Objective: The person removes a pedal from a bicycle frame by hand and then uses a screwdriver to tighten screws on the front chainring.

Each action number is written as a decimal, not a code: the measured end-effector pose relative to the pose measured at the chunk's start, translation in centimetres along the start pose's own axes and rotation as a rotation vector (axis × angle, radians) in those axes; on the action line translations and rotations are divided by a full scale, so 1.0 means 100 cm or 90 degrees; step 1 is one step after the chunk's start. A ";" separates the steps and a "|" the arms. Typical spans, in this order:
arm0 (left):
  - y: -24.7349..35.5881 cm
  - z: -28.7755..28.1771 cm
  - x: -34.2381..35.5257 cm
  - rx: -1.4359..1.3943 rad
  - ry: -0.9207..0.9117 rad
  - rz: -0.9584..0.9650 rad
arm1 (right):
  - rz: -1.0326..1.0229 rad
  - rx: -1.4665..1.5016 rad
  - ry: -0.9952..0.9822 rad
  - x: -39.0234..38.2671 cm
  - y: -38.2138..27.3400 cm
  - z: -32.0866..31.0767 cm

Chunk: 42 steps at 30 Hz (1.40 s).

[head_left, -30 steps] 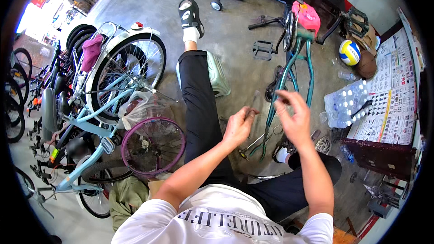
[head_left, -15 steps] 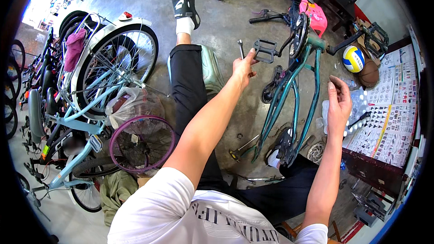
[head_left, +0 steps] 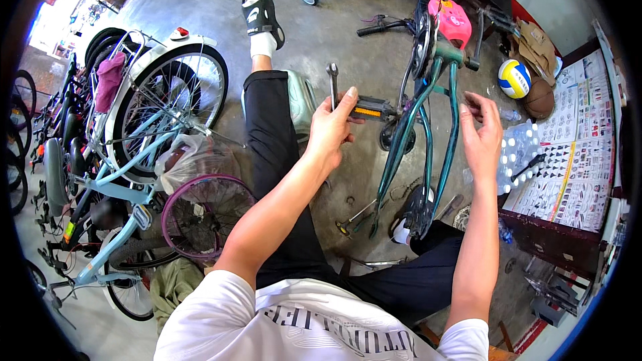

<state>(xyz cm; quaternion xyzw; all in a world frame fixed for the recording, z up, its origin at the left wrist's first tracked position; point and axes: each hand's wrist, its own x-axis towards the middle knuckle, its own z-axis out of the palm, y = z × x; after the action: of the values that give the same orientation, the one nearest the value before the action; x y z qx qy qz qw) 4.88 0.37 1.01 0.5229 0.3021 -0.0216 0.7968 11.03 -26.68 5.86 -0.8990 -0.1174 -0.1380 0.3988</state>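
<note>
A green bicycle frame (head_left: 401,140) stands before me, its two stays running toward my lap. My left hand (head_left: 328,135) is closed around a silver wrench (head_left: 333,83) that points upward. The same hand's thumb and fingers meet the end of a black pedal (head_left: 374,108) with an orange reflector. That pedal sits on the crank at the frame's left side. Opposite it, the other crank arm (head_left: 479,43) reaches away from me. My right hand (head_left: 483,135) hovers just right of the frame, fingers loosely apart, with nothing in it.
At left, a light-blue bicycle (head_left: 124,190) lies beside a purple wheel rim (head_left: 208,216). A screwdriver (head_left: 354,217) is on the floor near my foot. Bottles (head_left: 518,150), a volleyball (head_left: 514,79) and a basketball (head_left: 540,99) are at right. A pink stool (head_left: 452,21) stands beyond the frame.
The cranks have turned, bringing the left pedal nearer to me and edge-on. My left hand has come nearer with the wrench. My right hand has shifted slightly left and away from me.
</note>
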 end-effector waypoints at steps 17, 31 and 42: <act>0.100 0.017 0.030 0.145 -0.048 0.315 | -0.152 -0.006 -0.057 -0.006 -0.035 0.024; 0.101 0.013 0.027 -0.116 -0.161 0.196 | -0.146 -0.029 -0.020 -0.002 -0.029 0.016; 0.126 0.029 0.040 -0.174 -0.184 0.176 | 0.044 -0.015 0.068 0.037 0.050 0.002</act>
<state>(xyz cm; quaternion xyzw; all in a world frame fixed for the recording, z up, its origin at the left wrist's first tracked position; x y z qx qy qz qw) 13.84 4.75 10.12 0.4382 0.1110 0.0539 0.8904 16.16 -29.39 3.56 -0.8984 -0.0630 -0.1732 0.3986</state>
